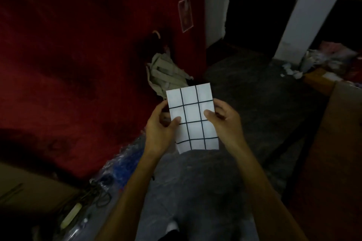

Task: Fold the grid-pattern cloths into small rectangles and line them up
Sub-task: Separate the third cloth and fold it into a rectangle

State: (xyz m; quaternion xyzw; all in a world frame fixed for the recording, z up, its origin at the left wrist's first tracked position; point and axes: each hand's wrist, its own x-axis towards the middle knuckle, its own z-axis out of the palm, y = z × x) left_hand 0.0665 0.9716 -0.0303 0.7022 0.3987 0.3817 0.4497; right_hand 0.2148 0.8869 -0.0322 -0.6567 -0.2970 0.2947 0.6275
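Already folded: grid-pattern cloth [193,117] held up flat.
Left hand [159,125] and right hand [225,121] pinch its side edges, thumbs on top, probably to check squareness; dim light.

Both hands [160,125] [223,121] pinch folded grid cloth [193,117]

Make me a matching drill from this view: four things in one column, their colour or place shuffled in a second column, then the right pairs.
Things:
1. grid-pattern cloth
2. left hand
3. right hand
4. khaki bag

Descriptions:
A. on the floor beside the red wall
B. white with dark lines
C. pinches the cloth's right edge
D. pinches the cloth's left edge

Pairs: 1-B, 2-D, 3-C, 4-A
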